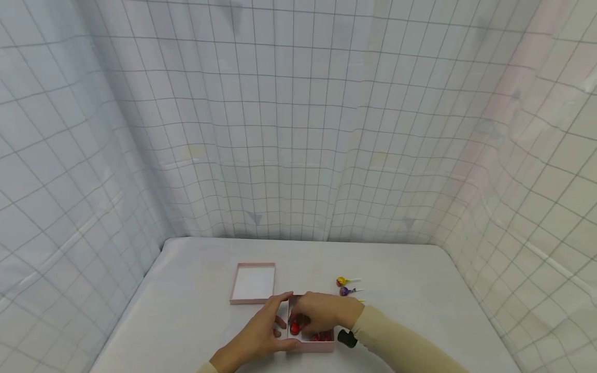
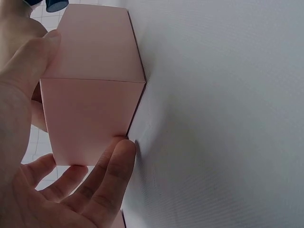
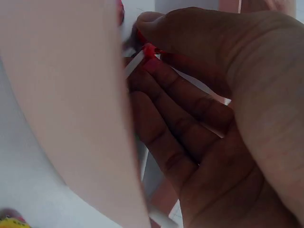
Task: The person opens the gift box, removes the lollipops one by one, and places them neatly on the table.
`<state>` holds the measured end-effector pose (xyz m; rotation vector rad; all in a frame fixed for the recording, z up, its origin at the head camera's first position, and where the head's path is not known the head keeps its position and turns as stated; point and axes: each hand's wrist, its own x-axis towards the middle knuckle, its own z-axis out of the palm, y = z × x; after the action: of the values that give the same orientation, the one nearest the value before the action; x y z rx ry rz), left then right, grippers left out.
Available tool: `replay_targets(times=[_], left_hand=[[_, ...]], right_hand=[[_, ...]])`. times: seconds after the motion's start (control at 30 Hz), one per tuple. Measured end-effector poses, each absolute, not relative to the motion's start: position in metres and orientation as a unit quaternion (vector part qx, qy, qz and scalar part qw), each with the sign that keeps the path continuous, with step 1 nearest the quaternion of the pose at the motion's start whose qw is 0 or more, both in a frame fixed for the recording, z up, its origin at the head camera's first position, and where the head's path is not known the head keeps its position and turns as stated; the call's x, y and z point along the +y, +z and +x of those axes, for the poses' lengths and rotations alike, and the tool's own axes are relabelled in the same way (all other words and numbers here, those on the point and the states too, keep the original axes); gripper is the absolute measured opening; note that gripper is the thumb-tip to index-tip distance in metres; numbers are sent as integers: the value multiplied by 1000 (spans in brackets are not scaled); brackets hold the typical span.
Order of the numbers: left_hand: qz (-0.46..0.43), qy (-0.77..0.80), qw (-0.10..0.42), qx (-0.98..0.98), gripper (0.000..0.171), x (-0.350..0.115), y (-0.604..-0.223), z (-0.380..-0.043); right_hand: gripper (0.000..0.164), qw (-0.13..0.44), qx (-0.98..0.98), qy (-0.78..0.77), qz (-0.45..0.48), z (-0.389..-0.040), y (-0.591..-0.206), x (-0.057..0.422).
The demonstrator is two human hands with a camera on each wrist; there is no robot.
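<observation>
A pink open box [image 1: 310, 348] stands near the table's front. My left hand [image 1: 261, 331] grips its left side, thumb along the front wall and index finger at the back corner; in the left wrist view the other fingers lie by the side wall. Inside the box, my right hand [image 1: 319, 313] pinches a red-wrapped lollipop [image 3: 149, 50] with a white stick between thumb and fingers. The red ball [image 1: 295, 328] shows below its fingertips in the head view. More red-wrapped candies [image 1: 323, 336] lie at the box's front right, partly hidden by that hand.
A pink-rimmed white lid [image 1: 254, 284] lies behind and left of the box. To the right, a yellow lollipop [image 1: 341, 281] and a purple lollipop [image 1: 344, 291] lie on the white table, a yellowish stick [image 1: 361, 300] beside them. A black object [image 1: 347, 339] is under my right wrist.
</observation>
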<state>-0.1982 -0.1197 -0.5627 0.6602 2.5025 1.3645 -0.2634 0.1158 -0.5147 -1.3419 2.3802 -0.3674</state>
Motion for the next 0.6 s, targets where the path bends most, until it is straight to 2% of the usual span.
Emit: replay_targets(times=[0.2,0.6], left_hand=[[222,467,105,850,114,-119,-563,-197],[235,458,96,852,113,-121,-563,-197]], right_hand=[[15,186,842,-107,-495,-260,-517,112],[24,215,846,-167,-459,-256,-508,128]])
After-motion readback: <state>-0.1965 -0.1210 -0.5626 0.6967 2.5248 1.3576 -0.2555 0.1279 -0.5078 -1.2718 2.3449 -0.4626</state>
